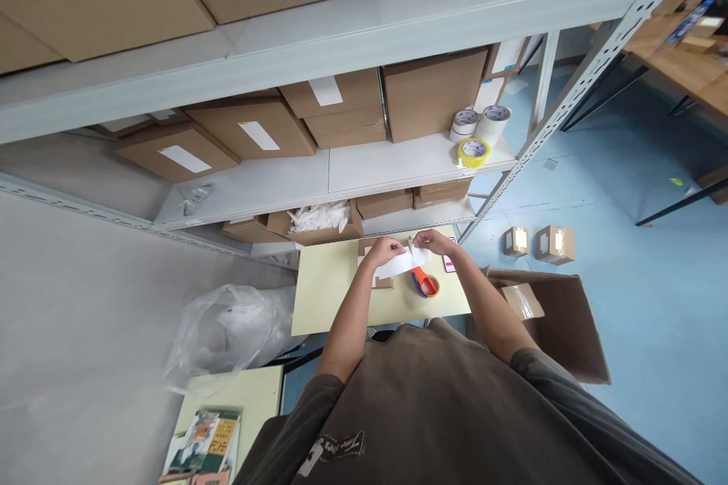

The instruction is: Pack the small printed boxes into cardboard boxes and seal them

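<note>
My left hand (387, 251) pinches a strip of white paper (395, 265) above a small table (318, 280). Close beside it, my right hand (434, 242) has its fingers closed on the paper's other end, where a narrow gap or fold shows. Whether the strip is one piece or two, I cannot tell. Partly covered by the paper lies a flat cardboard box (385, 283). An orange tape dispenser (424, 283) with a roll of tape sits right of the box. A phone (449, 264) lies near the right edge, partly behind my forearm.
A metal shelf rack (364, 167) with cardboard boxes stands in front. Tape rolls (473, 152) rest on its middle shelf. An open carton (569, 326) is on the floor at right; a clear plastic bag (227, 326) bulges at left. Two small boxes (554, 244) stand on the floor.
</note>
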### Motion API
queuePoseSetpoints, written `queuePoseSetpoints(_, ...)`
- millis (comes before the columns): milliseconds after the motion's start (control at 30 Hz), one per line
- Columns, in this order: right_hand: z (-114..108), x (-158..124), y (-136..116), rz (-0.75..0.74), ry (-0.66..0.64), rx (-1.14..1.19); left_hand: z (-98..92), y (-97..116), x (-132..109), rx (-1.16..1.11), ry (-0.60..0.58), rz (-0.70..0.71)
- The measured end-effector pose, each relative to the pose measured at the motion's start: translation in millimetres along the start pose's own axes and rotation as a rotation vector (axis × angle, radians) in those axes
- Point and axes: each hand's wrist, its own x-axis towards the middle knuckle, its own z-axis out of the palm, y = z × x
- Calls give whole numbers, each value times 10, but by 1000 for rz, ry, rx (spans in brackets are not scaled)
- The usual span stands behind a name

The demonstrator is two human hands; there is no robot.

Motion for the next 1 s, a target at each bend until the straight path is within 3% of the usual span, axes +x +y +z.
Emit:
queuePoseSetpoints(167, -42, -14, 58, -11, 27, 20, -30, 29, -24, -22, 34, -22)
queuePoseSetpoints(333, -70, 99, 208, -25, 40, -191, -94, -59, -50, -70, 58, -66)
queuePoseSetpoints(600, -74, 203, 449, 27, 355, -385, -271, -443, -201, -269, 403, -221)
queuePoseSetpoints(733, 178, 170, 400, 15, 514, -347, -315, -613, -335, -496, 562, -249)
queuePoseSetpoints(800, 388, 141, 334, 30, 532, -286, -331, -691, -416, -564, 613, -284)
queuePoseSetpoints(1000, 1300, 217, 35, 6, 264, -14, -396, -826, -633, -868, 593, -267)
